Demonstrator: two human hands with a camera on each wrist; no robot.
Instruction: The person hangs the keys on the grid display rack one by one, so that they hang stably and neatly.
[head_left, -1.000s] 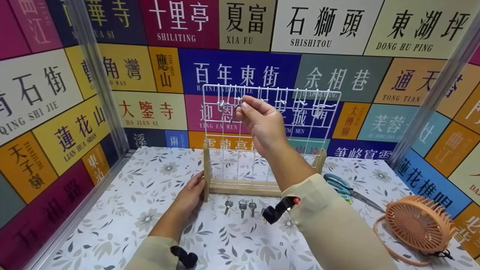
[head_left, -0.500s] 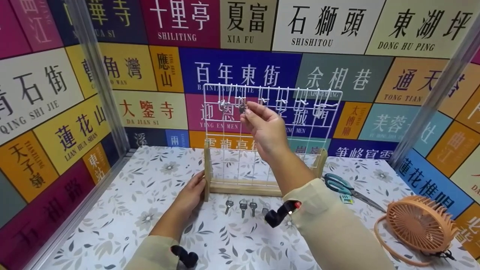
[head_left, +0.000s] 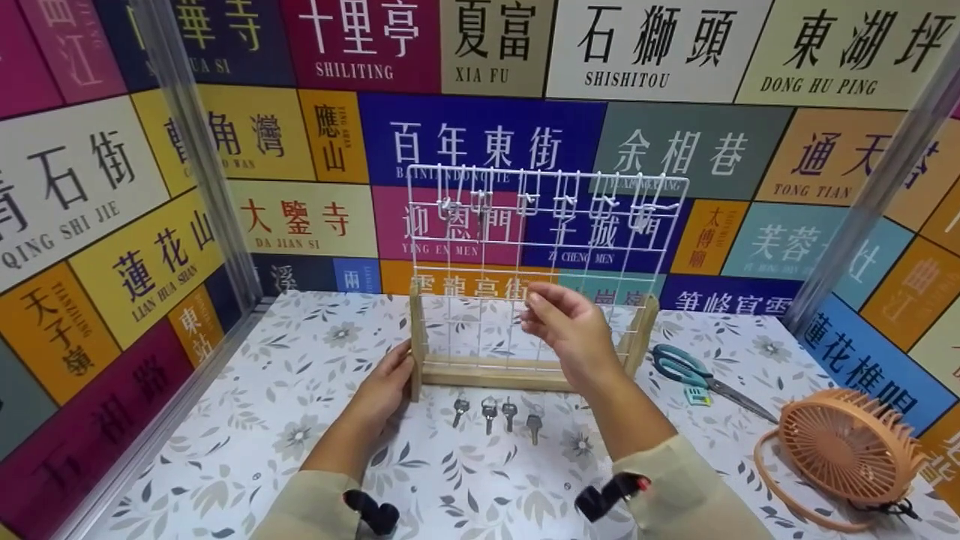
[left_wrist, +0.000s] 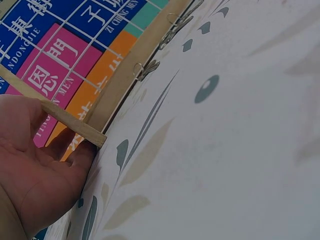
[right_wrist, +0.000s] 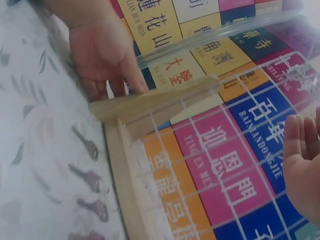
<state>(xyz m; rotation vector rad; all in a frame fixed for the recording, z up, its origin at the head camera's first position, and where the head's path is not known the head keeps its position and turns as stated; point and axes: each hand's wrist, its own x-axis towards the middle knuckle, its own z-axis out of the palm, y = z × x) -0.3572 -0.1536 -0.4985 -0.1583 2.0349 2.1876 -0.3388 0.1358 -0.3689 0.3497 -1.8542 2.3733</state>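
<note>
A white wire grid rack (head_left: 465, 292) on a wooden stand (head_left: 495, 377) stands upright on the table, with a row of hooks along its upper part. My left hand (head_left: 386, 384) holds the stand's left wooden upright (left_wrist: 75, 121) low down, thumb and fingers on either side. My right hand (head_left: 574, 334) is in the air before the lower half of the grid, fingers loosely bent, nothing visible in them. On the second hook from the left hangs a key (head_left: 481, 210); the first hook also carries something metallic. Several keys with rings, one a key (head_left: 534, 427) at the right, lie before the stand.
Right of the rack lie teal-handled scissors (head_left: 682, 364) and a small teal-and-white packet (head_left: 697, 395). An orange fan (head_left: 847, 450) with a strap stands at the front right. Sign-covered walls (head_left: 480, 135) enclose the patterned table.
My right hand has put the key on the second hook, let go of it, and moved down and right, away from the hooks. The left hand has stayed on the upright.
</note>
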